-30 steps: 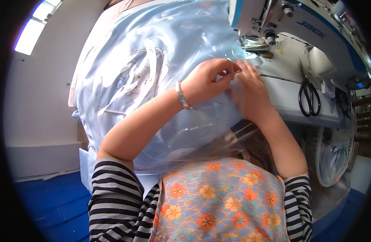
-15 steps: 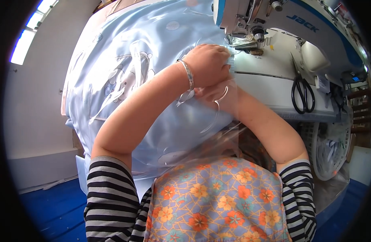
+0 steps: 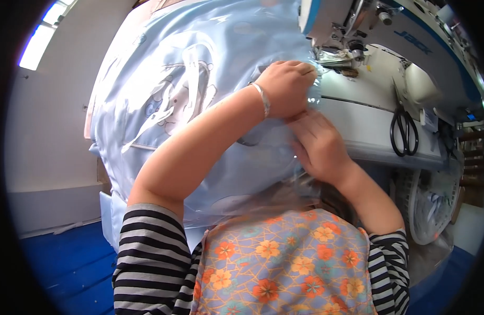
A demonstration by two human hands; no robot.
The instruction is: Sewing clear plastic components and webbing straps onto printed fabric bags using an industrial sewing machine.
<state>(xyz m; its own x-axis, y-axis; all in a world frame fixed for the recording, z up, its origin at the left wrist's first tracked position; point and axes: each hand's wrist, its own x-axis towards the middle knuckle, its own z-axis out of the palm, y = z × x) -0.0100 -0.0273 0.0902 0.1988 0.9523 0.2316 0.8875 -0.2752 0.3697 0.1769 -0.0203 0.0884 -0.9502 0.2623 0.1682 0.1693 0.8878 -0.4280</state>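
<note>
A shiny light blue fabric piece (image 3: 237, 184) with a printed cartoon picture lies before me, covered by a clear plastic sheet (image 3: 152, 123). My left hand (image 3: 288, 88) is closed at the right edge of the layers, close to the sewing machine's needle area, with fingers curled over the plastic. Just below it, my right hand (image 3: 323, 147) rests against the same edge. Its fingers are stretched out and slightly blurred, their tips partly hidden under the left hand.
A white and blue sewing machine (image 3: 376, 31) stands at the far right. Black-handled scissors (image 3: 404, 131) lie on its white table (image 3: 352, 123). Below the table, a white plastic basket (image 3: 428, 231) holds scraps. A pale wall (image 3: 47, 131) rises on the left.
My right hand, seen through the plastic before, now shows outside it with fingers extended. The left hand keeps its place at the edge. The whole view has shifted slightly.
</note>
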